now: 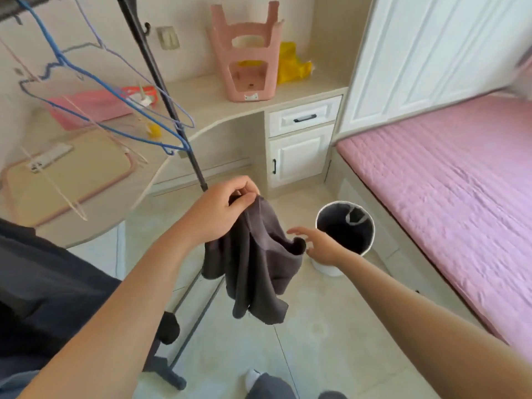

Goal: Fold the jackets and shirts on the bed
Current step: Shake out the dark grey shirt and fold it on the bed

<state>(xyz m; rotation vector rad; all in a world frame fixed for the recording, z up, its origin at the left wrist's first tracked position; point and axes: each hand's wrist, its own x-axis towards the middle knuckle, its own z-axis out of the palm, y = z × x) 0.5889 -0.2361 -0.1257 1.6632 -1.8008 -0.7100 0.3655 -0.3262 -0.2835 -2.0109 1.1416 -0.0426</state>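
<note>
My left hand [227, 210] pinches the dark shirt [259, 263], dangling at centre over the floor; my right hand [321, 246] hovers spread at its 3 o'clock; a loose pinch might drop it short of the bed [446, 182].

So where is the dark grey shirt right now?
Head view, centre: the dark grey shirt hangs over the floor from the left hand, which pinches its top; the open right hand and round bin are just right of it.

Bright, even daylight (soft shadows); wide-angle bending and blur at edges.
</note>
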